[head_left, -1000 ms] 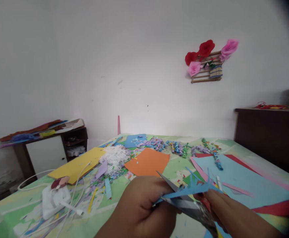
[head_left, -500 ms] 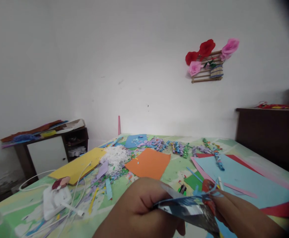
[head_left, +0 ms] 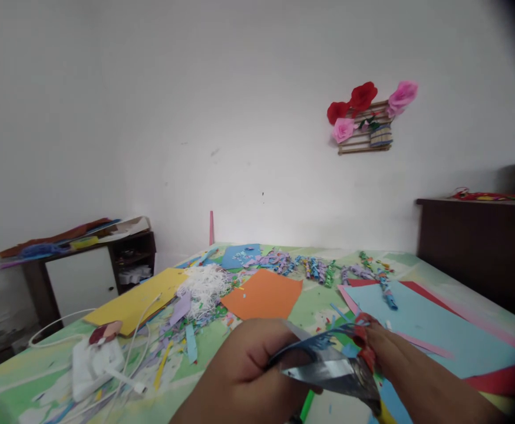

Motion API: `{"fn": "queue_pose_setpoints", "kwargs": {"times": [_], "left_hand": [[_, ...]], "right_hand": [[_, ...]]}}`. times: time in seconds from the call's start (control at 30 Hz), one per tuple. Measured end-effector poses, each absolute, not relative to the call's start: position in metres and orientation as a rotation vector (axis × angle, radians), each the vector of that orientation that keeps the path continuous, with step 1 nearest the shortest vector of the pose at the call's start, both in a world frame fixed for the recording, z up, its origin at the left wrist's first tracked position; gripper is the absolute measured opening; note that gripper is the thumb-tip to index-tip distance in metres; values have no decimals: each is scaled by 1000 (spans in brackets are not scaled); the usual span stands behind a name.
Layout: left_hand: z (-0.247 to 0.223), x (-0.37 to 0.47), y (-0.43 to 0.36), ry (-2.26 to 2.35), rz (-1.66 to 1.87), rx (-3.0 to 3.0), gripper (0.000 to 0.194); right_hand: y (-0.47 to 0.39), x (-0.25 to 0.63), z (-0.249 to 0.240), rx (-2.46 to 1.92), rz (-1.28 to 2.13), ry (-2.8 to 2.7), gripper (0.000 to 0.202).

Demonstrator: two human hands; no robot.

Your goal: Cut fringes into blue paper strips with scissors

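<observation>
My left hand (head_left: pixel 257 371) is closed round a folded strip of blue paper (head_left: pixel 306 344), which curves out of its fingers toward the right. My right hand (head_left: pixel 385 353) is closed on scissors with red handles (head_left: pixel 364 347) and a yellow part lower down. The metal blades (head_left: pixel 332 374) lie just under the blue paper, pointing left toward my left fingers. Whether the blades touch the paper cannot be made out.
Orange paper (head_left: pixel 264 294), yellow paper (head_left: pixel 136 297) and light blue paper (head_left: pixel 434 324) lie on the patterned tablecloth. White shredded paper (head_left: pixel 204 288) and curled paper pieces (head_left: pixel 314 268) are farther back. A white charger (head_left: pixel 96 368) with cables sits at left.
The blue paper strip now bows upward more, and my right hand has shifted slightly left and up. A green object shows beneath my left hand. The whole view has tilted slightly.
</observation>
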State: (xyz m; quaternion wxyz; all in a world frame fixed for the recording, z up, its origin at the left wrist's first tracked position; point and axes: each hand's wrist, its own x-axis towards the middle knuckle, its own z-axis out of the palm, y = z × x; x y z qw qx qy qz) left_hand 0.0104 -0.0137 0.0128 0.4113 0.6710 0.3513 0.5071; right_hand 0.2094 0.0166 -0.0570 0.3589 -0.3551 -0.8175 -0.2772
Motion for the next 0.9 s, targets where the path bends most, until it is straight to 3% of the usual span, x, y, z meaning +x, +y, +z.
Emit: {"fn": "queue_pose_setpoints", "kwargs": {"times": [0.17, 0.43, 0.67, 0.9], "left_hand": [[8, 12, -13, 798, 1365, 1903, 23], [3, 7, -14, 805, 1486, 2144, 22], [8, 5, -13, 747, 1416, 2216, 25], [5, 1, -17, 777, 1448, 2066, 32]], "right_hand": [[29, 223, -77, -766, -814, -2061, 64], [8, 210, -48, -923, -514, -2166, 32], [8, 206, -41, -846, -421, -2189, 38], [13, 201, -48, -809, -448, -2138, 29]]}}
